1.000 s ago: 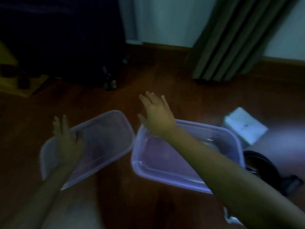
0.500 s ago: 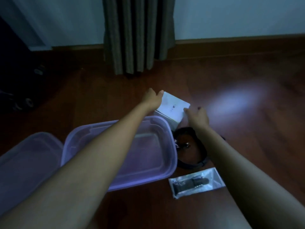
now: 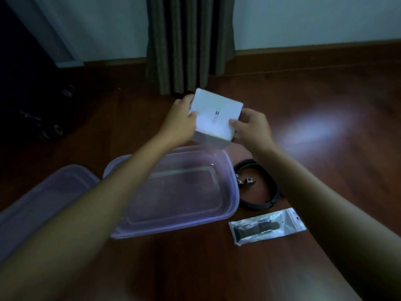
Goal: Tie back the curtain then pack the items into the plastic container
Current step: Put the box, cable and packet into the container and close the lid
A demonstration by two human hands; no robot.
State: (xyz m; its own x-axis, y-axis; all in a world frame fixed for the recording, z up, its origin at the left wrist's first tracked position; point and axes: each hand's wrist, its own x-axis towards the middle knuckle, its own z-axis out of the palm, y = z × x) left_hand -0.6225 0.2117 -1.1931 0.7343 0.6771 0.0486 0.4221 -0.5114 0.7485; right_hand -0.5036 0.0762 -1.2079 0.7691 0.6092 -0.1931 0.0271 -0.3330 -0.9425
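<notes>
Starting far left: noting clear lid [image 3: 43, 205] lying flat on the floor [image 3: 325, 94], off and just beside the plastic container [image 3: 173, 229]. Reading container as open and holding nothing, seeing only its bare bottom.

Gripping white box [image 3: 217, 115] from both sides. Left hand [image 3: 181, 121] curling fingers round the left edge, thumb on the top face. Right hand [image 3: 253, 129] pinching the near right corner, thumb on top too. Holding box lifted clear of the floor, tilted, hovering just past the container's far rim, not yet inside.

Noting curtain [image 3: 188, 46] behind the box, hanging as a narrow gathered bunch down to the floor. Not seeing any tie in the visible part, so can't tell whether tie-back is done.

Moving right: seeing black coil [image 3: 256, 206] (cable or belt, can't tell) on the floor just beside the container's right wall, partly hidden under the right forearm. Seeing clear zip pouch [image 3: 268, 227] with a dark strap inside, lying near the container's near right corner, not touching it.

Judging progress: packing barely starting. Zero items in, first item in hand, at least two more waiting on the floor, then probably lid going back on. Expecting next move as bringing box back and down into the container.
</notes>
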